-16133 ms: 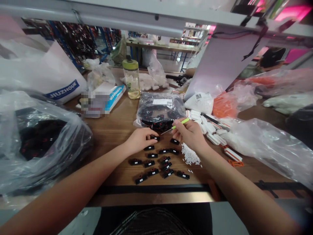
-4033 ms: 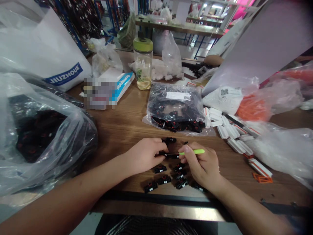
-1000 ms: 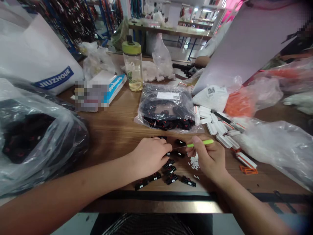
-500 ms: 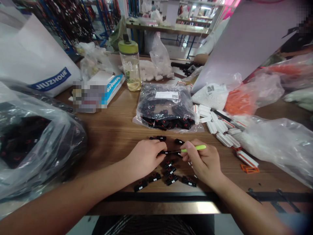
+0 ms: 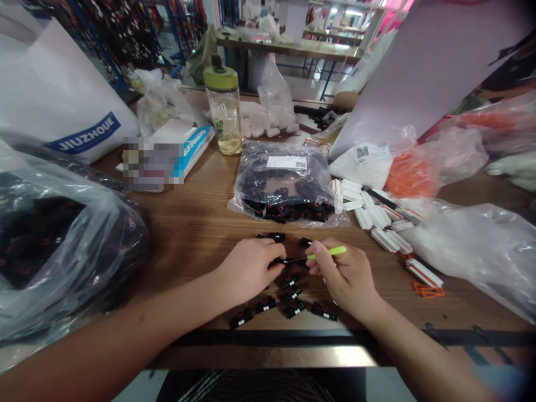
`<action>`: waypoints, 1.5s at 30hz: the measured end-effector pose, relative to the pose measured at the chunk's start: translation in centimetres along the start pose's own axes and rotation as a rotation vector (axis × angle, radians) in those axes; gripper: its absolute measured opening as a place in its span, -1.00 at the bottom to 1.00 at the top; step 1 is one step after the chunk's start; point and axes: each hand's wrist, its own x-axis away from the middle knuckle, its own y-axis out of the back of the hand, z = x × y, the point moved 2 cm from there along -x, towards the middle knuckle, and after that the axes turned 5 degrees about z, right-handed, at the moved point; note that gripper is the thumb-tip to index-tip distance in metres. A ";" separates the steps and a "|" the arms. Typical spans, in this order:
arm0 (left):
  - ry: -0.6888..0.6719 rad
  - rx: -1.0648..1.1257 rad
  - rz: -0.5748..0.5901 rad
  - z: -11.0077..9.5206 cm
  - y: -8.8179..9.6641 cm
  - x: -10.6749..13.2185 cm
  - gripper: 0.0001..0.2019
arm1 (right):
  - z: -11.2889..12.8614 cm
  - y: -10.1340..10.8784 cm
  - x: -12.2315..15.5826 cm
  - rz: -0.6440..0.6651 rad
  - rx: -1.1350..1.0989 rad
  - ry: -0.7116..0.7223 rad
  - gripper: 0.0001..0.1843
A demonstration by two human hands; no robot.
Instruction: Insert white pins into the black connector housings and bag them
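Near left, a large clear plastic bag [image 5: 62,240] heaped with black parts, too hazy through the film to make out singly. Straight ahead on the worktop [image 5: 188,245], a clear bag [image 5: 280,184] with a white label, packed with black connectors marked in red. Farther off, a clear plastic bottle [image 5: 224,106] with a green lid, part filled with yellowish liquid. To the right, a loose pile of white plastic strips [image 5: 379,218], and beyond it a bag of orange parts [image 5: 410,176].

Both forearms reaching in from the near edge, hands close together at the middle of the worktop. Left hand [image 5: 251,268] clenched, fingers curled over a black connector [image 5: 285,261]. Right hand [image 5: 345,279] in a tight pinch on a green-handled pick [image 5: 330,252], its thin metal tip against that same connector. More black connectors [image 5: 264,304] in loose rows just below the hands, near the worktop's edge.
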 end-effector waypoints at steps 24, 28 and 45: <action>-0.025 0.033 0.002 -0.1 0.1 -0.1 -0.88 | -0.3 -0.1 0.7 -0.103 0.030 0.037 -0.76; -0.029 0.039 -0.001 0.0 0.1 -0.1 -0.89 | -0.4 -0.2 0.8 -0.085 0.049 0.024 -0.75; -0.006 0.083 -0.020 0.0 0.1 -0.2 -0.91 | -0.3 -0.2 1.0 -0.103 0.016 0.050 -0.78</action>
